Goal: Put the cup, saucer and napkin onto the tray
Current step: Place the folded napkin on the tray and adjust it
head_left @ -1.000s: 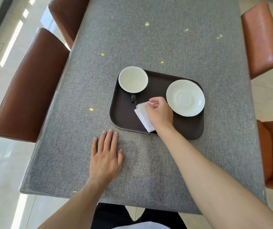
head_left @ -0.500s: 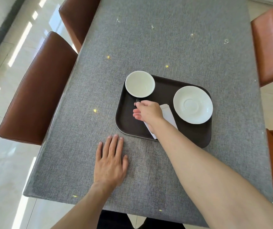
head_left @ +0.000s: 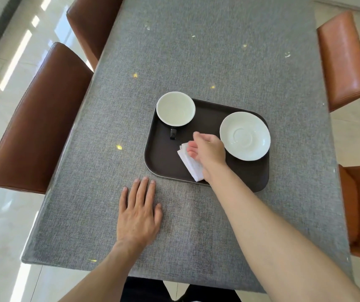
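Cup: your white-lined ceramic cup with dark outside and dark handle (head_left: 175, 109) stands upright in the far left corner of the tray, handle toward you, mouth up, nothing inside.
Saucer: your round white ceramic saucer (head_left: 245, 136) lies flat on the tray's right half, well apart from the cup, just beside your right hand.
Napkin: your folded white paper napkin (head_left: 191, 163) lies on the tray floor between cup and saucer, toward the near rim; its right part is hidden under your hand.
Tray: your dark brown rectangular plastic tray with rounded corners (head_left: 159, 162) sits flat on the table and carries all three items.
Right hand: your right hand (head_left: 207, 150) is over the napkin, fingers curled loosely with fingertips (head_left: 193, 151) at the napkin's upper edge. You cannot tell whether they pinch the paper or only rest against it; the hand is slightly blurred.
Left hand: your left hand (head_left: 138, 214) lies flat, palm down, on the cloth just in front of the tray's near left corner, fingers straight and close together, thumb out, holding nothing.
Table: your long table with grey woven cloth (head_left: 196, 51) bears a few small bright specks.
Chairs: brown leather chairs (head_left: 37, 127) stand along both long sides.
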